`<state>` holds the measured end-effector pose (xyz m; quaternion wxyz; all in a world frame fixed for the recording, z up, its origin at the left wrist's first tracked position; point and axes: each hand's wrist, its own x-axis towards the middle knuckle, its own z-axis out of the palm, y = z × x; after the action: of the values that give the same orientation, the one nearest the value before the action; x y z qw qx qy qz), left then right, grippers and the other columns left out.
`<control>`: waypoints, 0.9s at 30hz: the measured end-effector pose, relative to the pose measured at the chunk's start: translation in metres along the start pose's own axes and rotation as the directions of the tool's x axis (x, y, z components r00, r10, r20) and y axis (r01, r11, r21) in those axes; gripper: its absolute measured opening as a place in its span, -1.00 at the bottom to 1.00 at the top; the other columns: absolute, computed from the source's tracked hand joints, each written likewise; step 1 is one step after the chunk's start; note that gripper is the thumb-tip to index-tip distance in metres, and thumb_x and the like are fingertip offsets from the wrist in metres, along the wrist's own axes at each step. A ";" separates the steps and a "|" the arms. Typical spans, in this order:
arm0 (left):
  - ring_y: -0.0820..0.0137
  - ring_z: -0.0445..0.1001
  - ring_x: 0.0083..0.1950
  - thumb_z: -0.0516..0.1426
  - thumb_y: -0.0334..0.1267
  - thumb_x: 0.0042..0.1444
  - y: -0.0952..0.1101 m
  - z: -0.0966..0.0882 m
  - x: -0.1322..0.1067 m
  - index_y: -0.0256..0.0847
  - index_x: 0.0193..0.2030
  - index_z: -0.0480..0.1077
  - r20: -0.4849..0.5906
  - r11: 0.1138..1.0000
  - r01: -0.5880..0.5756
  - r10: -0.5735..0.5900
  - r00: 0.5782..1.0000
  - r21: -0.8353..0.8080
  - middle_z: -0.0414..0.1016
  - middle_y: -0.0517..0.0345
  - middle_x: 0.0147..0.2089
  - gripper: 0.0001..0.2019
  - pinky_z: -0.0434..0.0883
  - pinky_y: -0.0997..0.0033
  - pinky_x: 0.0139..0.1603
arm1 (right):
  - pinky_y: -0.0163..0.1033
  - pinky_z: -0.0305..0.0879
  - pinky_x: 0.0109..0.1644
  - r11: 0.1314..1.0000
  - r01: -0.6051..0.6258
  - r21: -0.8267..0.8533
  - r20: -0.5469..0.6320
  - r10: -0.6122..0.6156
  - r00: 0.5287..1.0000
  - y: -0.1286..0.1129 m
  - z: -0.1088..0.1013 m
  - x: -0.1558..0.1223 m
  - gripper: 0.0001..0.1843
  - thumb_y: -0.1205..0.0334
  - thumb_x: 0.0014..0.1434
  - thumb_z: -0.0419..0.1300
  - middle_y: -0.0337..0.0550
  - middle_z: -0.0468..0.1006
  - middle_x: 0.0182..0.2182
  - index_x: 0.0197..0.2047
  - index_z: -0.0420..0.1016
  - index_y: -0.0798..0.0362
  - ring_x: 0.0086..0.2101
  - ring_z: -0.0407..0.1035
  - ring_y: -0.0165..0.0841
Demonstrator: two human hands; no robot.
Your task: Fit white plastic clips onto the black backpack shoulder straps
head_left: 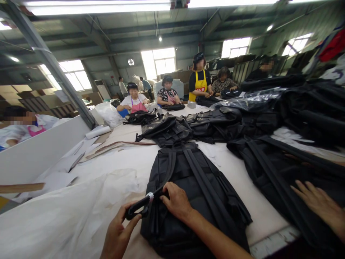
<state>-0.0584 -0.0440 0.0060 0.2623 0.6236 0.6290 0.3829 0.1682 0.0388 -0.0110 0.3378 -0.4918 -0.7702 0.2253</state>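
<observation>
A black backpack lies on the table before me, its two shoulder straps facing up. At its left side my left hand grips the folded end of a black strap, thumb below and fingers above. A small white band goes round this strap. Just right of the band, my right hand pinches the same strap between thumb and fingers, over the backpack's left half. What lies under the right fingertips is partly hidden.
Another person's hand rests on a second black backpack at the right. More black bags are heaped across the table's middle. White plastic sheeting covers the near left. Several people work at the far side, behind a white partition too.
</observation>
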 end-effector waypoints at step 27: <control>0.17 0.24 0.29 0.02 -0.49 0.07 0.025 0.045 -0.042 -0.35 0.18 0.28 0.381 0.295 -0.749 0.717 0.584 0.593 0.31 -0.11 0.25 -0.52 0.42 0.27 0.16 | -0.17 0.28 0.06 0.994 0.019 -0.112 -0.002 -0.019 1.000 -0.006 -0.063 -0.019 -0.73 0.34 0.25 0.03 -0.10 0.53 -0.09 -0.01 0.42 0.02 -0.06 0.40 -0.28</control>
<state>-0.0044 -0.0800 -0.0057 -0.1876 0.8962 0.3621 0.1750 0.2169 0.0200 0.0296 0.3130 -0.5029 -0.7858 0.1781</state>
